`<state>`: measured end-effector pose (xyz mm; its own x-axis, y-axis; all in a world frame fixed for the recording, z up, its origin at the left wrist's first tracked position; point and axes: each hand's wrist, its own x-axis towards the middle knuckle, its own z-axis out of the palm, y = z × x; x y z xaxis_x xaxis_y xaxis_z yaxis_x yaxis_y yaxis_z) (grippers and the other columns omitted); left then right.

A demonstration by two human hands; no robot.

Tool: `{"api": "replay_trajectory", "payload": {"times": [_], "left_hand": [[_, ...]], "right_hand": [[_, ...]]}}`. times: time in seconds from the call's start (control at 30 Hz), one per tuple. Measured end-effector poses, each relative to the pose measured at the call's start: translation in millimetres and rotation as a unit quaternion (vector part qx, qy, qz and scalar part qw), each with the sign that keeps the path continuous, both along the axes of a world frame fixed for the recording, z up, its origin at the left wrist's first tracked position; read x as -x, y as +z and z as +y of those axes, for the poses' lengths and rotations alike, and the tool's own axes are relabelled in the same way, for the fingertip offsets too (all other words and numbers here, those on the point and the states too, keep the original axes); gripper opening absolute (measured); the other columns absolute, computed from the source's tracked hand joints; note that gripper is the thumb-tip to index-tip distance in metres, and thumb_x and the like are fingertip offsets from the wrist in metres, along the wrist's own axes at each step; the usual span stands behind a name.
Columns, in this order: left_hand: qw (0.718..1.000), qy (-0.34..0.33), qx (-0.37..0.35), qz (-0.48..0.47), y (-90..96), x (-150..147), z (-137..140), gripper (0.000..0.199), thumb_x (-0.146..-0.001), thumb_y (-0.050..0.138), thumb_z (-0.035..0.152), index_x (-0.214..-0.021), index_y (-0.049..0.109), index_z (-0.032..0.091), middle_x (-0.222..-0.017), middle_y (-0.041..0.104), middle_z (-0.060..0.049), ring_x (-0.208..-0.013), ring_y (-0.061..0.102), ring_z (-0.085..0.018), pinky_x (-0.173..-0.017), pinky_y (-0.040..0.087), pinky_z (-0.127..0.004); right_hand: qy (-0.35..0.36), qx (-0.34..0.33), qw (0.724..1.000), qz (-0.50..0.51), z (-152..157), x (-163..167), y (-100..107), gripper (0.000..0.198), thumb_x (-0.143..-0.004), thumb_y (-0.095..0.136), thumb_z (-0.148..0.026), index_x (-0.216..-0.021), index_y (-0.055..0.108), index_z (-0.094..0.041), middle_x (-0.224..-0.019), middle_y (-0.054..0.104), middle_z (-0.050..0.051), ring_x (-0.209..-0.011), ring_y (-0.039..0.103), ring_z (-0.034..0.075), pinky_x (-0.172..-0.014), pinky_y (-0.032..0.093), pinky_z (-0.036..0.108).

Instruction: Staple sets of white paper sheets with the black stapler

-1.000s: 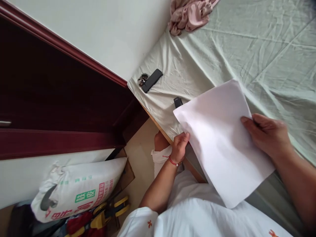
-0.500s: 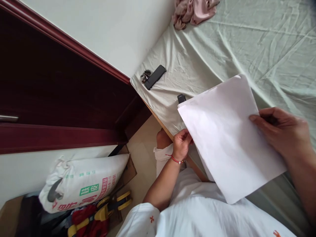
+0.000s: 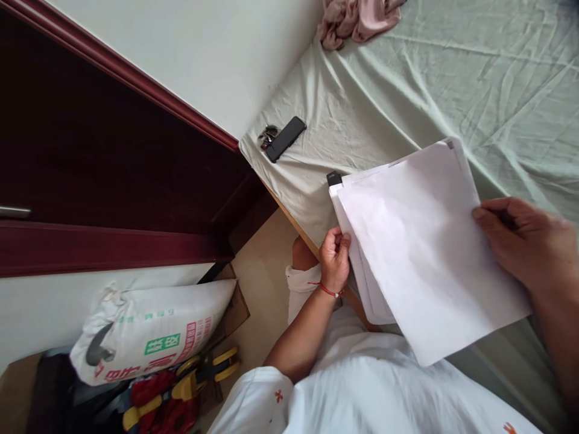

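A blank white sheet of paper [image 3: 425, 259] lies slanted over a white paper stack [image 3: 368, 289] with a rounded lower corner. My right hand [image 3: 527, 241] is closed on the sheet's right edge, thumb on top and fingers partly hidden. At the left edge of the stack, my left hand [image 3: 335, 259] grips with its thumb on top and fingers curled; a red string bracelet circles that wrist. The sheet hides most of the stack, and whether the right fingers also hold layers beneath is hidden. A small black object [image 3: 333, 178] shows at the stack's upper left corner.
The bed [image 3: 362, 114] has a wrinkled pale green sheet. On it are a black phone [image 3: 286, 138], keys [image 3: 268, 135] and crumpled pink cloth [image 3: 362, 21]. A dark red cabinet [image 3: 113, 144] stands left. Below it are a printed white sack [image 3: 154, 328] and a yellow-black object [image 3: 181, 386].
The top sheet has shifted right with my right hand, baring more of the stack's left side. My left thumb now shows on top of the stack's edge.
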<state>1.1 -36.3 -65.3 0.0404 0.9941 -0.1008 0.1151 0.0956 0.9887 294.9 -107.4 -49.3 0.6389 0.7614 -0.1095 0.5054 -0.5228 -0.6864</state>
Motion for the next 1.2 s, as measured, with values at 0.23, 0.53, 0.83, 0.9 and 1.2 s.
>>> {"api": "replay_trajectory", "payload": {"times": [0.23,0.53,0.83,0.9,1.2], "left_hand": [[0.999,0.028,0.019,-0.035,2.1,-7,-2,0.054,-0.083,0.079,0.059,-0.117,0.057,0.023,-0.07,0.063,0.005,-0.06,0.054,-0.01,-0.06,0.042,-0.023],[0.999,0.023,-0.04,-0.019,1.3,-8,-1,0.041,-0.087,0.075,0.058,-0.102,0.061,0.023,-0.076,0.063,0.003,-0.071,0.058,-0.012,-0.071,0.047,-0.025],[0.999,0.0,-0.04,-0.005,-5.6,-3,-2,0.032,-0.096,0.065,0.052,-0.111,0.066,0.023,-0.102,0.071,-0.002,-0.094,0.064,-0.016,-0.09,0.05,-0.03],[0.999,-0.007,-0.037,-0.008,-4.6,-2,-3,0.032,-0.097,0.065,0.052,-0.111,0.067,0.023,-0.104,0.071,-0.003,-0.095,0.064,-0.015,-0.091,0.05,-0.03],[0.998,-0.002,-0.016,-0.059,0.2,-7,-3,0.044,-0.085,0.078,0.056,-0.113,0.067,0.024,-0.094,0.07,-0.001,-0.087,0.064,-0.014,-0.082,0.051,-0.027]], "right_hand": [[0.006,0.026,1.0,-0.007,0,-4,-1,0.035,-0.075,0.057,-0.054,-0.094,0.073,-0.03,-0.072,0.066,0.0,-0.065,0.057,0.019,-0.066,0.042,0.035],[0.04,0.03,0.999,-0.02,1,-8,-1,0.03,-0.078,0.054,-0.051,-0.091,0.071,-0.03,-0.071,0.067,0.001,-0.068,0.06,0.021,-0.066,0.042,0.036],[0.015,0.032,0.999,-0.025,1,-1,2,0.029,-0.079,0.053,-0.05,-0.091,0.07,-0.031,-0.069,0.065,0.0,-0.067,0.058,0.02,-0.065,0.041,0.036],[0.017,0.015,1.0,-0.021,-1,-1,2,0.027,-0.079,0.054,-0.049,-0.09,0.07,-0.03,-0.066,0.063,0.0,-0.064,0.056,0.019,-0.065,0.041,0.035],[0.03,-0.056,0.998,-0.016,-5,2,7,0.023,-0.081,0.056,-0.046,-0.086,0.067,-0.026,-0.063,0.061,0.0,-0.061,0.055,0.018,-0.065,0.043,0.034]]}}
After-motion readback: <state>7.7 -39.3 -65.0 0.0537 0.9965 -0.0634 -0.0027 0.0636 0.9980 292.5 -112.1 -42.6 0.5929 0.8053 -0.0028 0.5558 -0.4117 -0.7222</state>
